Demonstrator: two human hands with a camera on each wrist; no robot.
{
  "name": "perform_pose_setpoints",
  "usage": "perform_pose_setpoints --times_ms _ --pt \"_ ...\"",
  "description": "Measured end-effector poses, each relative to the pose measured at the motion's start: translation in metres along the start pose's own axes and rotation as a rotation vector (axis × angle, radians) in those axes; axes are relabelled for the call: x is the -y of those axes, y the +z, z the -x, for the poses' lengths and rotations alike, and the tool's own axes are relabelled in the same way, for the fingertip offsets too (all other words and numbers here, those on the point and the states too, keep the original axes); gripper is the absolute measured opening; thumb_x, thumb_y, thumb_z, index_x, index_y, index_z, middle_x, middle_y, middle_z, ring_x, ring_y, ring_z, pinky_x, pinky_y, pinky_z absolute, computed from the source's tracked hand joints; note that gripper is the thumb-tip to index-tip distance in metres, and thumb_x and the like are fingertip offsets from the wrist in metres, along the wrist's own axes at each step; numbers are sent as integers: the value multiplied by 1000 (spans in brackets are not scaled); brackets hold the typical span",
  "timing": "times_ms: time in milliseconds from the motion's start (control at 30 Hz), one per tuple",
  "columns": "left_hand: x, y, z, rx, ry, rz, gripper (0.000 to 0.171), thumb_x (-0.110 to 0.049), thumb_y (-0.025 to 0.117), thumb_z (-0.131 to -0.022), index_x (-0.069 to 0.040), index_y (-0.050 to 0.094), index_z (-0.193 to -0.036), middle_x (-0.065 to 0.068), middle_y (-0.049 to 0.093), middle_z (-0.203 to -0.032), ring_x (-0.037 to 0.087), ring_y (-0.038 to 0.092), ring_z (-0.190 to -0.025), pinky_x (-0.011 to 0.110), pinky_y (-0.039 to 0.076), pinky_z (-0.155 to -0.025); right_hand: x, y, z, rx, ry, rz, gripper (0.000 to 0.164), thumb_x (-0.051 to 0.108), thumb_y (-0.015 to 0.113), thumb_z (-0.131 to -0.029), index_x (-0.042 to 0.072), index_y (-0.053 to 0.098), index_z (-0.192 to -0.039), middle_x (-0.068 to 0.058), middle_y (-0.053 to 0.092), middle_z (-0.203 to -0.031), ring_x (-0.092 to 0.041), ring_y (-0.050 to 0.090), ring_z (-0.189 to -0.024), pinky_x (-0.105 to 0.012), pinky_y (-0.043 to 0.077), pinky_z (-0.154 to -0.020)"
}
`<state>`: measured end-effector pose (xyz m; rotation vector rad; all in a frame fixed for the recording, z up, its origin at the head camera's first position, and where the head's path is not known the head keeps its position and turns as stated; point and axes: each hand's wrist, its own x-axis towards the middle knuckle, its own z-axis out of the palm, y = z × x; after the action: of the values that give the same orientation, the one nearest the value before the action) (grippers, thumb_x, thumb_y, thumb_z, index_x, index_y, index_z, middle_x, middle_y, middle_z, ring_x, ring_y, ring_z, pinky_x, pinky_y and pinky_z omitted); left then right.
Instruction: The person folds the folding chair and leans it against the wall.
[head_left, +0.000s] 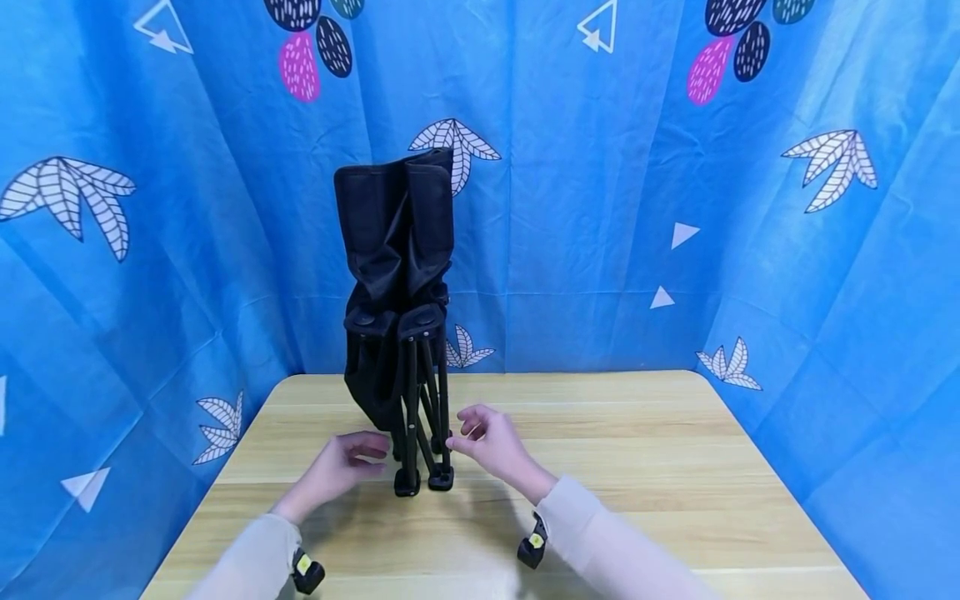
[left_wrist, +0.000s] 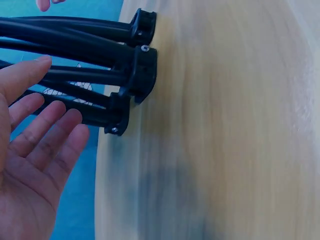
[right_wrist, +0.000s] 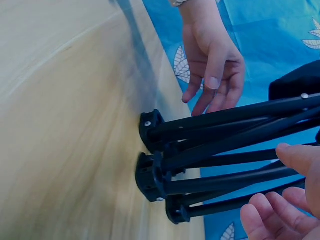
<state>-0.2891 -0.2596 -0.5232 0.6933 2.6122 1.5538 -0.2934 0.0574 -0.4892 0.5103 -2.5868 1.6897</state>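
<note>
A black folding camp chair (head_left: 382, 242), collapsed into a narrow bundle, stands upright on the wooden table with its fabric seat at the top. Its thin tubular legs (left_wrist: 75, 42) end in black plastic feet (right_wrist: 150, 172) on the tabletop. To the left of the legs is my left hand (head_left: 341, 468), fingers loosely bent and nothing in them. My right hand (head_left: 498, 448) is on the other side, thumb right at a leg and fingers relaxed. In the right wrist view the right fingers (right_wrist: 270, 215) overlap the lower tubes without wrapping round them.
The light wooden table (head_left: 637, 483) has rounded far corners. Blue patterned curtains (head_left: 585, 208) hang behind it and along both sides. A black band with a small box (head_left: 307, 573) sits on the left wrist, another (head_left: 532, 546) on the right.
</note>
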Motion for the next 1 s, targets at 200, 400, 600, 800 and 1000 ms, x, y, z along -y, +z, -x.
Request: perform_pose_setpoints --times_ms 200,400,600,800,1000 --pt "1 11 -4 12 -33 6 43 -9 84 -95 7 70 -131 27 75 -126 41 76 -113 25 63 -89 -6 6 1 19 19 -9 41 14 87 -92 -1 71 -127 -23 73 -110 -15 64 -87 -21 55 -71" --pt "2 21 -6 -1 -47 18 55 -14 86 -94 8 64 -139 26 73 -129 41 75 -115 24 62 -88 -12 10 1 25 34 -14 40 12 86 -92 -2 71 -126 -26 73 -115 -17 67 -91 -22 58 -77" --pt "0 30 -8 -40 -41 37 55 -13 89 -91 8 64 -135 25 74 -125 43 75 -114 25 63 -88 -20 16 -1 32 24 -31 40 10 85 -93 -5 70 -126 -27 74 -119 -21 71 -97 -26 62 -83" --pt "-3 39 -8 -104 -44 59 50 -7 89 -89 10 64 -129 24 74 -120 39 75 -111 42 65 -95 -23 20 -1 33 15 -22 39 10 83 -96 -6 69 -129 -24 76 -121 -25 73 -101 -29 64 -84" --pt "-6 47 -9 -169 -62 74 49 -6 91 -87 6 65 -126 20 75 -118 35 75 -111 53 63 -98 -24 23 -3 27 -28 7 29 9 79 -99 0 73 -126 -15 79 -117 -23 74 -101 -30 63 -89"
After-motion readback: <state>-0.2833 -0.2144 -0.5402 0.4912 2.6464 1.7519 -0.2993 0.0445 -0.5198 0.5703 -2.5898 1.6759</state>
